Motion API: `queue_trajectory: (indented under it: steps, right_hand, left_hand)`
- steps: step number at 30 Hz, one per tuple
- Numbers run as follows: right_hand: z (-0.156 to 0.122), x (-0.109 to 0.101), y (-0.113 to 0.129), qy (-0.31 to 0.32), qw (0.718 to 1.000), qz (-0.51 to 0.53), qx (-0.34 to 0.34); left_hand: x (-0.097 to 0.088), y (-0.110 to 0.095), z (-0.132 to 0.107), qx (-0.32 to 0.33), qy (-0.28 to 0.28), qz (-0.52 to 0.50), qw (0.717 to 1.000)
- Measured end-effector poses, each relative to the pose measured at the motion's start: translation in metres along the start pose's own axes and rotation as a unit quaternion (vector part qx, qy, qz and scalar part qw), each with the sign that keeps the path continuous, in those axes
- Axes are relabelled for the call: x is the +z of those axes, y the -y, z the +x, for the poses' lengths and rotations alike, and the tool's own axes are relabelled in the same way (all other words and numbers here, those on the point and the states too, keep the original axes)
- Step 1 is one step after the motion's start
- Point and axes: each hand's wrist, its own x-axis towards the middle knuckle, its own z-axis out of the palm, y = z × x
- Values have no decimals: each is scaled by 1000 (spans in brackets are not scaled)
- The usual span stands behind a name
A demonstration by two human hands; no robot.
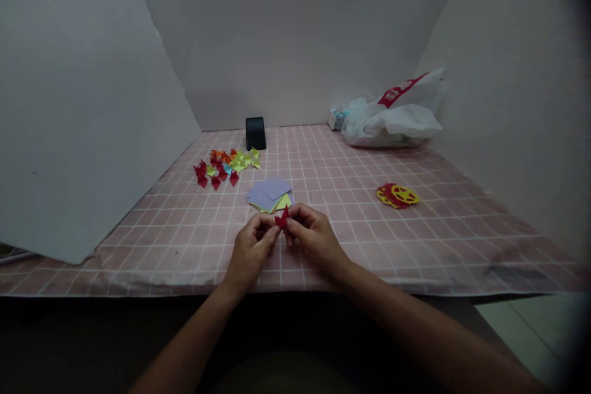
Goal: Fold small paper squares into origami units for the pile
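A small red folded paper piece (282, 219), with pointed tips sticking up, is pinched between my two hands above the near part of the table. My left hand (250, 250) grips its left side between thumb and fingers. On its right side, my right hand (317, 237) holds it the same way. Just beyond the hands lies a fanned stack of paper sheets (268, 192), mostly lavender with some yellow showing. Farther left sits a group of several small folded paper pieces (221, 166) in red, orange, yellow and one blue.
A dark phone (255, 133) leans upright at the back. White plastic bags (392, 120) with a red print stand at the back right by a small box (335, 119). Red and yellow cut-out discs (398, 195) lie right. A pink checked cloth (337, 172) covers the table between pale panels.
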Motion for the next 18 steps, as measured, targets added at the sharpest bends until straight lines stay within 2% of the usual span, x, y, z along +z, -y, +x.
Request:
queue_trajectory:
  steps: [2, 3, 7, 14, 18]
  right_hand:
    - [-2, 1, 0, -3, 999, -32, -15]
    - [-3, 2, 0, -6, 998, -52, -25]
    - [-6, 3, -1, -16, 989, -128, -78]
    - [-8, 2, 2, -1, 980, -165, -109]
    - [-7, 4, 1, 4, 986, -137, -98]
  left_hand:
    - [2, 2, -2, 47, -81, 8, 996]
    - [3, 3, -3, 58, -93, 13, 994]
    - [4, 4, -8, 83, -54, 38, 994]
    - [4, 5, -9, 87, -80, 42, 992]
    - [3, 3, -7, 80, -77, 25, 994]
